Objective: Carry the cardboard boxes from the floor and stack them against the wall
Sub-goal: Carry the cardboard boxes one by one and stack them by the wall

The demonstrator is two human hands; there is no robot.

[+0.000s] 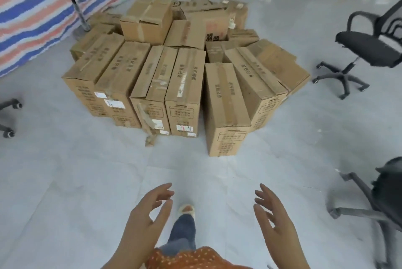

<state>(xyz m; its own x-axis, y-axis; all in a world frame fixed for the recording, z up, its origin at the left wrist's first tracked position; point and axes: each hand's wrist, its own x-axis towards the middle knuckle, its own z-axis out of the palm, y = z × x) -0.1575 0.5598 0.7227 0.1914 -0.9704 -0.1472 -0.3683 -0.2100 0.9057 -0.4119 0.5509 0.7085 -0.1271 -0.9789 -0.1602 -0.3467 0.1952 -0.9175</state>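
Several brown cardboard boxes [185, 77] sit in a cluster on the pale floor ahead, most of them long and narrow with printed ends facing me. The nearest box [226, 112] stands a little forward on the right side. A squarer box [148, 21] rests on top at the back. My left hand [150, 210] and my right hand [272, 216] are held out low in front of me, fingers spread, holding nothing and well short of the boxes. One foot [186, 209] steps forward between them.
A striped red, white and blue tarp [37, 10] hangs at the back left with a black fan stand [83, 23] before it. Office chairs stand at the right [365, 49], lower right [382, 203] and far left [8, 116]. A torn cardboard strip [150, 136] lies by the boxes.
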